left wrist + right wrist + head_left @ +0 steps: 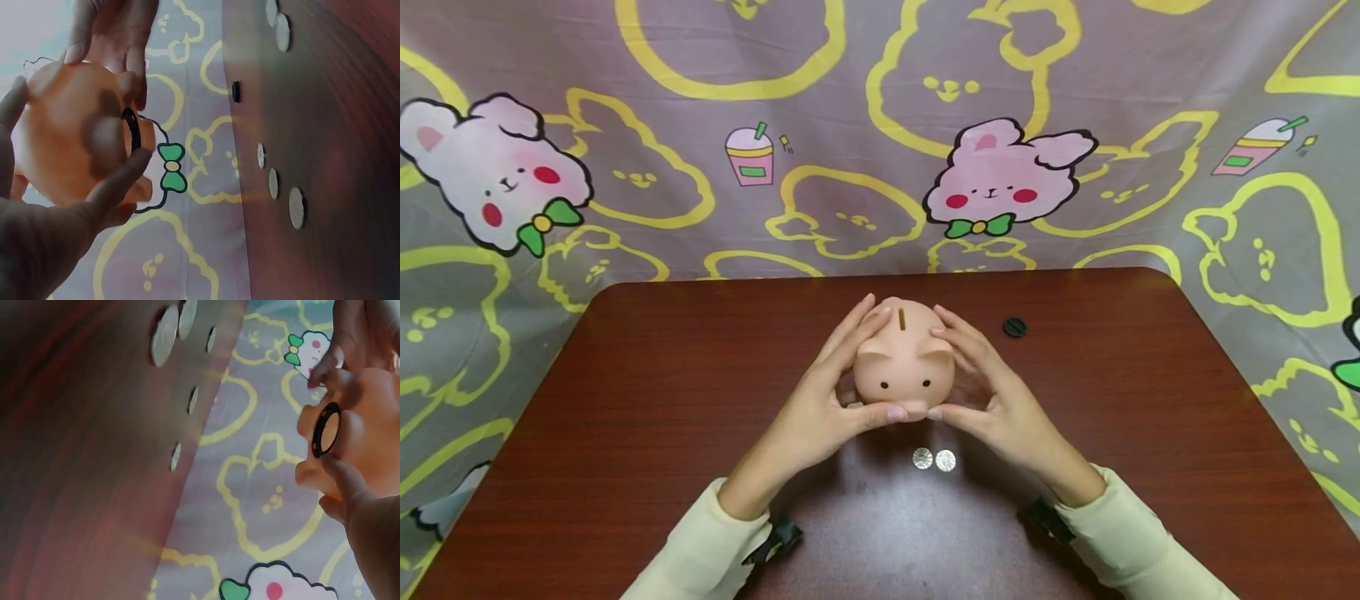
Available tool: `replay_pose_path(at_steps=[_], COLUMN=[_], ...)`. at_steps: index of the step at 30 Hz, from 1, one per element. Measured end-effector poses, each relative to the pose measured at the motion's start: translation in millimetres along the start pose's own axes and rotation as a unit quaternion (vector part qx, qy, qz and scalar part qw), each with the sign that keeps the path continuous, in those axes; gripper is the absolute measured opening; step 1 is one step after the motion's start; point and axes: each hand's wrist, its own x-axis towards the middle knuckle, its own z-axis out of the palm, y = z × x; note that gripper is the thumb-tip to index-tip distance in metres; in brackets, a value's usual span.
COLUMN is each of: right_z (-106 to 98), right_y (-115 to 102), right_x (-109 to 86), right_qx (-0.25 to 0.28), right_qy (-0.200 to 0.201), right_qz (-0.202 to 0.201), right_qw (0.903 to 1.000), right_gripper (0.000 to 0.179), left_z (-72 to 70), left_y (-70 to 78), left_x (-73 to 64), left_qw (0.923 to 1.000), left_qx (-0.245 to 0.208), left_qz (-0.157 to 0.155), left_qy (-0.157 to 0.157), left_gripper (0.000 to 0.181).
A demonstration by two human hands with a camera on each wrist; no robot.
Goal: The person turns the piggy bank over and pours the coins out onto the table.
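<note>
A peach-coloured piggy bank [904,358] is held up off the table between both hands, its snout toward me and its coin slot on top. My left hand [808,412] grips its left side, thumb by the snout and fingers along the back. On the other side my right hand [1007,404] grips it likewise. Both wrist views show its underside with a black ring [327,430] around a round opening. Below the bank, two silver coins [934,459] lie side by side on the table. More coins [273,183] appear in the wrist views, mostly hidden from the head view.
On the brown wooden table [625,467], a small round black cap [1014,326] lies beyond my right hand. A patterned cloth [850,125] with rabbit drawings hangs behind the table and along its sides.
</note>
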Motion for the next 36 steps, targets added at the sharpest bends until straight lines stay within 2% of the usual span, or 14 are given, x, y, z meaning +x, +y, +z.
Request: replay_pose_path(at_steps=[4, 7, 9, 12, 14, 15, 17, 20, 23, 25, 27, 29, 32, 36], right_z=[-0.3, -0.4, -0.1, 0.2, 0.2, 0.2, 0.0, -0.4, -0.7, -0.7, -0.5, 0.1, 1.4, 3.1], right_y=[0.2, 1.0, 2.5, 4.5, 5.7, 5.8, 6.0, 5.5, 5.4, 6.0, 6.3, 6.3, 3.6, -1.7], right_x=[0.7, 2.1, 3.0, 3.6, 3.5, 3.3, 3.0, 2.7, 2.0, 1.4, 1.2, 1.7, 3.8, 5.3], right_qx=[0.038, 0.035, 0.027, 0.022, 0.027, 0.028, 0.030, 0.026, 0.023, 0.018, 0.017, 0.021, 0.049, 0.067], right_qy=[-0.010, -0.013, -0.015, -0.015, -0.016, -0.015, -0.014, -0.013, -0.014, -0.010, -0.002, 0.005, 0.020, 0.051], right_qz=[0.033, 0.064, 0.083, 0.097, 0.093, 0.092, 0.087, 0.083, 0.085, 0.090, 0.096, 0.098, 0.105, 0.096], right_qw=[0.9987, 0.9972, 0.9961, 0.9950, 0.9952, 0.9952, 0.9957, 0.9961, 0.9960, 0.9957, 0.9952, 0.9949, 0.9930, 0.9918], right_gripper=[0.087, 0.089, 0.089, 0.090, 0.089, 0.089, 0.089, 0.089, 0.089, 0.089, 0.088, 0.084, 0.078, 0.075], left_z=[1.1, 3.5, 5.8, 8.9, 10.5, 11.1, 11.7, 11.5, 10.1, 8.5, 6.9, 5.6, 5.4, 6.9], left_y=[1.6, 4.0, 6.5, 10.6, 12.3, 13.0, 13.3, 13.7, 13.5, 13.3, 12.4, 10.8, 6.3, -0.5], left_x=[1.7, 1.6, 0.1, -1.2, -1.5, -1.3, -1.1, -0.8, -0.2, 0.8, 1.7, 2.1, 1.3, 0.5], left_qw=[0.9989, 0.9938, 0.9842, 0.9586, 0.9455, 0.9414, 0.9387, 0.9439, 0.9559, 0.9675, 0.9804, 0.9890, 0.9945, 0.9970], left_qx=[0.024, 0.085, 0.153, 0.259, 0.300, 0.312, 0.321, 0.309, 0.273, 0.232, 0.172, 0.110, 0.032, -0.008], left_qz=[0.022, 0.031, 0.042, 0.072, 0.084, 0.087, 0.084, 0.073, 0.054, 0.031, 0.001, -0.029, -0.057, -0.061], left_qy=[0.035, 0.064, 0.080, 0.094, 0.095, 0.095, 0.093, 0.092, 0.094, 0.095, 0.096, 0.095, 0.082, 0.047], left_gripper=[0.084, 0.077, 0.073, 0.069, 0.069, 0.068, 0.068, 0.067, 0.066, 0.064, 0.062, 0.059, 0.058, 0.064])
